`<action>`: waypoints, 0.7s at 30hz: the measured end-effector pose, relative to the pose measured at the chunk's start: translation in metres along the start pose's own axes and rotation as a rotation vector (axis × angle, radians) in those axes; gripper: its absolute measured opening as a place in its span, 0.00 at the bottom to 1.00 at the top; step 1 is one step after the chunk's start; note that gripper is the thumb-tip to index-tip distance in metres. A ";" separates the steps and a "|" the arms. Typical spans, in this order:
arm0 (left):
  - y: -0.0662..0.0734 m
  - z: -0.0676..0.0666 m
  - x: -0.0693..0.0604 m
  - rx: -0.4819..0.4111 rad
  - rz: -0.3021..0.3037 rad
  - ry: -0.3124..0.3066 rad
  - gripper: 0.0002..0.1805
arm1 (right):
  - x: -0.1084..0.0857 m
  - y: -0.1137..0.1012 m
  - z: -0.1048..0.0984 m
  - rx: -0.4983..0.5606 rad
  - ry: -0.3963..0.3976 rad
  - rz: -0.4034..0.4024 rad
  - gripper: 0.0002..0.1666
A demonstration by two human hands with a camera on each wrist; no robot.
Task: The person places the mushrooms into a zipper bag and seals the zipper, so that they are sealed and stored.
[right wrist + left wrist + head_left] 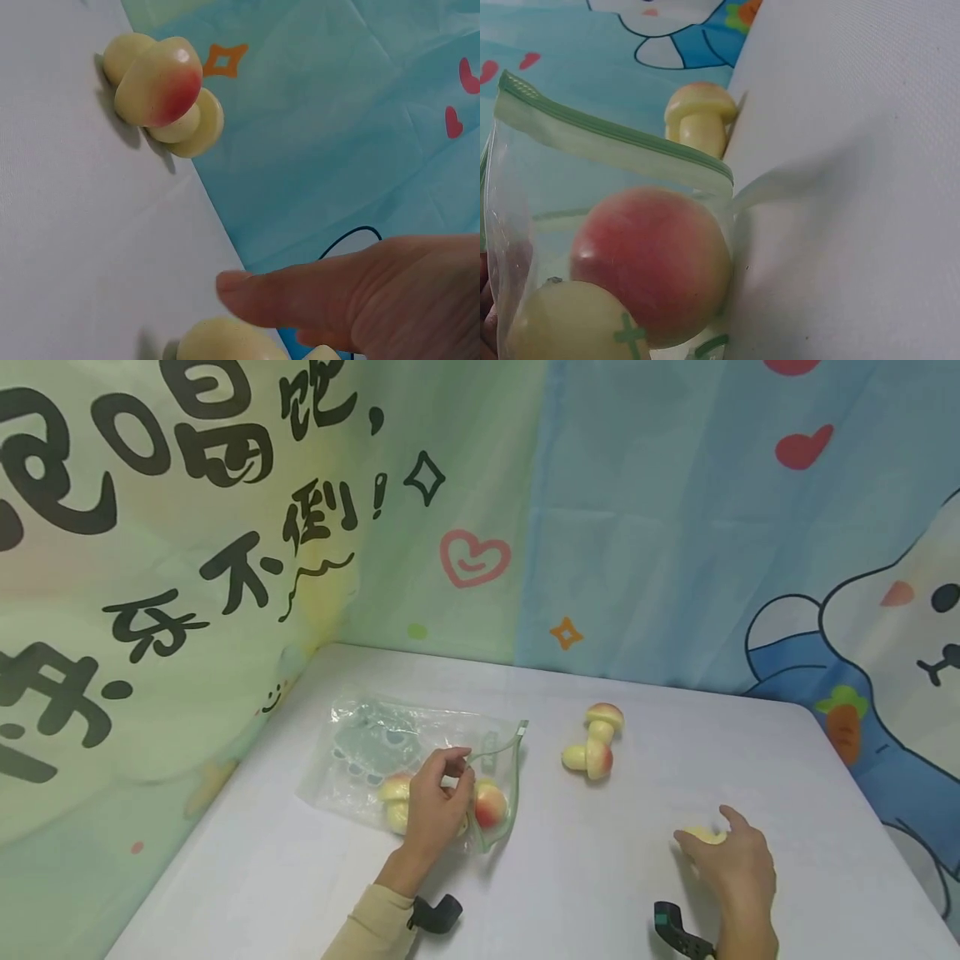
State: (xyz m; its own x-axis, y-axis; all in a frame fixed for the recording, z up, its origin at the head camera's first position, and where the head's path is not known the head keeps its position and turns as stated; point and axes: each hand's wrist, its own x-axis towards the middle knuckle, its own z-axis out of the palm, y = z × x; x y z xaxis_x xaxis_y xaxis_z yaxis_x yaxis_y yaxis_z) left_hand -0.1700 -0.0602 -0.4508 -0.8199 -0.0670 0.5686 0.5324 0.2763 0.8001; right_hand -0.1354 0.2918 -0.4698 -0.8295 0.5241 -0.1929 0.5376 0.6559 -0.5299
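The left hand (437,800), low centre of the head view, is bent at the wrist, its grip pinching the mouth of a clear zip bag (442,725). At lower right, the right hand (733,862) arches palm-down over a yellow mushroom (705,835), thumb and fingers apart on either side; contact cannot be told. The bag, centre-left on the white counter (570,877), contains a red-blushed mushroom (491,805) near its mouth and paler pieces (395,800) further left.
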 end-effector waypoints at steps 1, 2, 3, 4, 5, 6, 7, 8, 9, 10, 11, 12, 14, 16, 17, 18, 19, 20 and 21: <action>0.000 0.000 0.000 0.002 0.002 0.001 0.14 | 0.000 -0.001 0.001 -0.011 -0.009 -0.006 0.52; 0.001 -0.001 0.001 0.004 0.003 0.001 0.14 | 0.000 -0.001 0.001 -0.020 -0.013 -0.011 0.52; 0.001 -0.001 0.001 0.005 0.003 0.001 0.14 | -0.001 -0.001 0.002 -0.022 -0.013 -0.017 0.51; 0.001 -0.001 0.001 0.007 0.003 0.000 0.14 | -0.001 -0.002 0.003 -0.024 -0.012 -0.025 0.51; 0.002 -0.001 0.001 0.009 0.002 -0.001 0.14 | -0.001 -0.002 0.005 -0.025 -0.010 -0.037 0.50; 0.002 -0.002 0.001 0.009 0.000 -0.002 0.14 | -0.001 -0.002 0.006 -0.023 -0.005 -0.050 0.49; 0.002 -0.002 0.001 0.009 0.000 -0.001 0.14 | -0.001 -0.003 0.007 -0.021 -0.001 -0.062 0.48; 0.002 -0.002 0.001 0.008 -0.002 0.001 0.14 | -0.001 -0.003 0.008 -0.013 0.003 -0.072 0.48; 0.001 -0.002 0.001 0.008 -0.001 0.001 0.14 | -0.001 -0.004 0.010 -0.007 0.006 -0.082 0.48; 0.001 -0.002 0.001 0.007 0.000 0.002 0.14 | -0.001 -0.005 0.011 -0.002 0.011 -0.095 0.48; 0.001 -0.002 0.001 0.005 0.002 0.004 0.14 | -0.001 -0.005 0.012 0.002 0.016 -0.107 0.48; 0.001 -0.002 0.001 0.004 0.005 0.005 0.14 | 0.000 -0.006 0.012 0.010 0.019 -0.115 0.48; 0.000 -0.002 0.001 0.003 0.007 0.004 0.14 | 0.001 -0.007 0.015 0.031 0.023 -0.117 0.48; -0.001 -0.002 0.001 0.002 0.006 0.004 0.14 | 0.001 -0.010 0.016 0.053 0.028 -0.105 0.49; -0.002 -0.002 0.001 0.002 0.004 0.004 0.14 | 0.001 -0.012 0.017 0.065 0.030 -0.097 0.49; -0.002 -0.002 0.001 0.001 0.002 0.004 0.14 | 0.001 -0.014 0.018 0.078 0.031 -0.091 0.50; -0.002 -0.002 0.001 0.000 -0.001 0.004 0.14 | 0.001 -0.016 0.019 0.087 0.033 -0.092 0.50; -0.003 -0.002 0.001 -0.001 -0.004 0.004 0.14 | 0.000 -0.018 0.019 0.093 0.037 -0.097 0.49; -0.003 -0.002 0.001 -0.002 -0.007 0.004 0.14 | 0.000 -0.020 0.019 0.095 0.038 -0.108 0.49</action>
State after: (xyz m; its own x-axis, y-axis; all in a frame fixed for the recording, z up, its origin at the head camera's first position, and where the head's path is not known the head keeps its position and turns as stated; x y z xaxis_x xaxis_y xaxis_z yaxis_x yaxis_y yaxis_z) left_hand -0.1718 -0.0626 -0.4525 -0.8228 -0.0730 0.5636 0.5268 0.2737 0.8047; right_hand -0.1493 0.2684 -0.4754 -0.8744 0.4747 -0.1005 0.4276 0.6559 -0.6221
